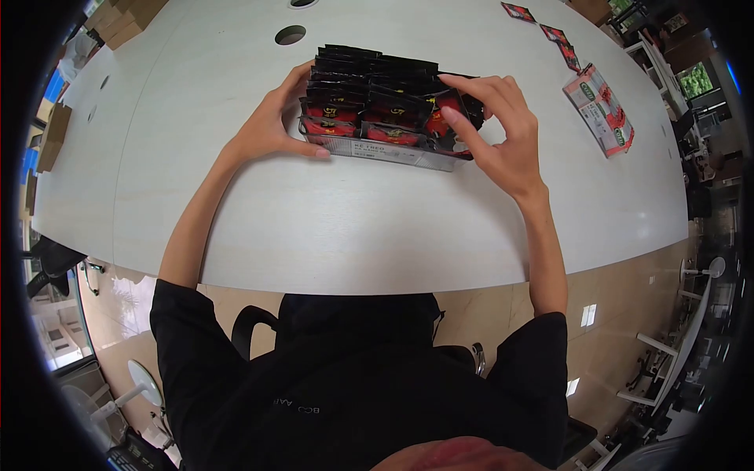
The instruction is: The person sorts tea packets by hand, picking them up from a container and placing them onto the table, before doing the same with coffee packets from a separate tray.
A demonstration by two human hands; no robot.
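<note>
An open box (385,152) with a pale, printed front wall stands on the white table. Rows of black and red packets (385,102) fill it and stick up above its rim. My left hand (271,122) is wrapped round the box's left end, thumb at the front wall and fingers behind. At the right end, my right hand (499,129) closes its thumb and fingers around the packets on that side. Its thumb tip lies by a red packet, and the fingertips reach over the top of the packets.
A flat red and white carton (599,111) lies on the table (353,228) at the right. Loose red and black packets (553,34) trail behind it. Cardboard boxes (126,23) stand at the back left. A round hole (290,35) is in the tabletop.
</note>
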